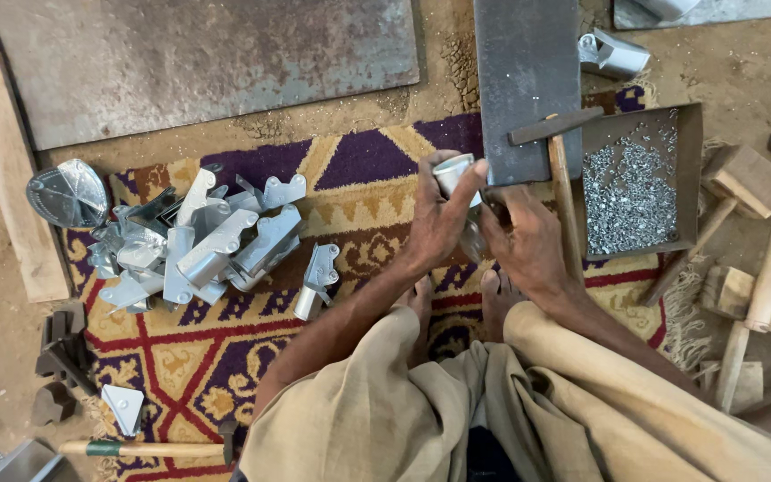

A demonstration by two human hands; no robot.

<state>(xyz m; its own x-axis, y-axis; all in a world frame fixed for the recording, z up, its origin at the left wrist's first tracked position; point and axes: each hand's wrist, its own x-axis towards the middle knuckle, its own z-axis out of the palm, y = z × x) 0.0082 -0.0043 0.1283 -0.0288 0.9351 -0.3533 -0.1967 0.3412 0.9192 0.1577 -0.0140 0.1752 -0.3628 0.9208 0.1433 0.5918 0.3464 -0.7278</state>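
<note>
My left hand (pixel 439 219) grips a small bent sheet-metal piece (pixel 453 172), shiny and rolled at the top, held upright just in front of a dark steel slab (pixel 528 80). My right hand (pixel 528 241) is closed beside it, fingers against the lower part of the same piece; what it pinches is hidden. A hammer with a wooden handle (pixel 564 201) lies just right of my right hand. My bare feet (pixel 461 299) rest on the patterned rug (pixel 359 161) below the hands.
A pile of shiny folded metal parts (pixel 194 245) lies left on the rug, one apart (pixel 317 281). A metal tray of small rivets (pixel 635 183) sits right. Wooden mallets (pixel 751 187) lie far right, another hammer (pixel 145 449) bottom left, a rusty sheet (pixel 198 54) above.
</note>
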